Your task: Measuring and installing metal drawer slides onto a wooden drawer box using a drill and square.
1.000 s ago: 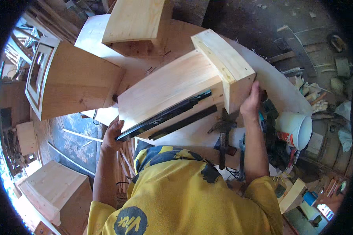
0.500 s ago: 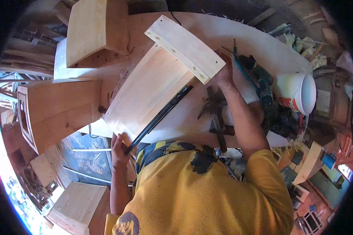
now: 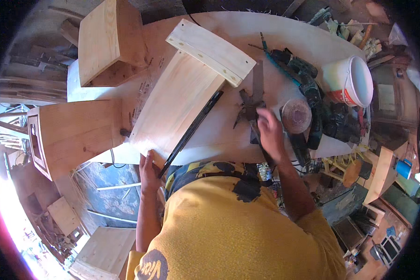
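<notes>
A pale wooden drawer (image 3: pixel 175 98) lies slantwise on the worktable, its wider front panel (image 3: pixel 212 52) at the far end. Along its right side runs a black metal drawer slide (image 3: pixel 191 135). My left hand (image 3: pixel 149 173) grips the drawer's near corner beside the slide's end, fingers over the edge. My right hand (image 3: pixel 270 135) is off the drawer, above dark metal tools (image 3: pixel 251 105) to its right. Its fingers are loosely bent and apart, with nothing visible in them.
Right of my right hand are a round tape roll (image 3: pixel 297 115), a dark green power drill (image 3: pixel 308 88) and a white bucket (image 3: pixel 354 81). Two wooden box pieces (image 3: pixel 79 135) (image 3: pixel 109 42) stand at the left. The worktable's edge (image 3: pixel 238 157) runs close to my waist.
My right hand has let go of the drawer's front panel and come back toward me, over the tools. The drawer has shifted slightly; my left hand stays at its near corner.
</notes>
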`<act>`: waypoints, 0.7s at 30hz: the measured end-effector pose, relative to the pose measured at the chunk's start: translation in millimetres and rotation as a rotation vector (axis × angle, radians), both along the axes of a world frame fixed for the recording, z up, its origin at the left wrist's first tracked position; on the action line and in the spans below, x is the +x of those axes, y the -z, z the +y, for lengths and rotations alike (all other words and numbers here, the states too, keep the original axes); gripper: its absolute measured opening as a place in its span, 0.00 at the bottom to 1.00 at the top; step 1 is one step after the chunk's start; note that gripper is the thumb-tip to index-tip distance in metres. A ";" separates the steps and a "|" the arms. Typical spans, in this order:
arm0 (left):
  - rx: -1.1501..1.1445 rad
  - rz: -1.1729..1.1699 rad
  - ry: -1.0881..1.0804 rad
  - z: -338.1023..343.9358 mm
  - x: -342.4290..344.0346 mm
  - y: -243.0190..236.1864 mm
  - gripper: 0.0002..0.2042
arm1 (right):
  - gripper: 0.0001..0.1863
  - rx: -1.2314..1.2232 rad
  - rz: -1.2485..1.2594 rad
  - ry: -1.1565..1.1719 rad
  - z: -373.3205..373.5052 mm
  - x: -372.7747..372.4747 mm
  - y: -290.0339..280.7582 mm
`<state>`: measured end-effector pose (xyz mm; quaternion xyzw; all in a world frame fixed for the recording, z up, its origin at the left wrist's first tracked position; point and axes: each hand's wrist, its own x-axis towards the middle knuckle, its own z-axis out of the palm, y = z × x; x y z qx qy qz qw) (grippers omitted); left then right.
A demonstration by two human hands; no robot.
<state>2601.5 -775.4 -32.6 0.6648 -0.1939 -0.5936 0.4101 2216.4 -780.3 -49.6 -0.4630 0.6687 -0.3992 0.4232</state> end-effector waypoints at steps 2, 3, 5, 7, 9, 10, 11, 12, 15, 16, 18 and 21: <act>-0.001 -0.030 0.094 2.9 3.3 -1.8 0.13 | 0.21 0.004 0.354 -0.060 48.1 -3.6 8.8; -0.090 -0.199 0.135 4.3 3.7 -4.0 0.15 | 0.24 -0.023 0.716 -0.202 64.6 -8.9 15.5; -0.296 -0.422 0.103 9.0 -2.1 -10.5 0.24 | 0.26 0.032 0.786 -0.180 83.7 -23.5 29.4; -0.485 -0.862 0.282 3.2 -7.6 -21.7 0.31 | 0.30 0.148 0.802 -0.153 94.3 -35.2 38.2; -0.623 -1.100 0.544 -3.3 -22.6 -31.4 0.37 | 0.30 0.112 0.813 -0.170 96.5 -42.8 42.6; -0.627 -1.075 0.684 -4.0 -32.5 -35.8 0.37 | 0.29 0.122 0.829 -0.227 96.6 -44.8 43.2; -0.702 -1.068 0.779 -12.3 -46.0 -33.4 0.38 | 0.28 0.085 0.888 -0.281 96.2 -47.1 42.5; -0.785 -1.151 0.917 -20.1 -56.6 -31.7 0.39 | 0.28 0.096 0.898 -0.258 96.0 -47.8 41.4; -0.770 -1.301 1.012 -31.5 -77.1 -26.5 0.41 | 0.27 -0.013 0.920 -0.296 94.8 -51.5 36.0; -0.773 -1.335 1.015 -34.2 -79.1 -25.0 0.41 | 0.26 -0.029 0.924 -0.348 93.8 -53.3 33.9; -0.780 -1.368 1.020 -34.5 -78.4 -23.0 0.42 | 0.26 -0.043 0.928 -0.396 90.9 -56.2 29.2; -0.789 -1.352 1.025 -33.1 -73.5 -21.3 0.40 | 0.24 -0.014 0.910 -0.468 82.0 -57.2 20.0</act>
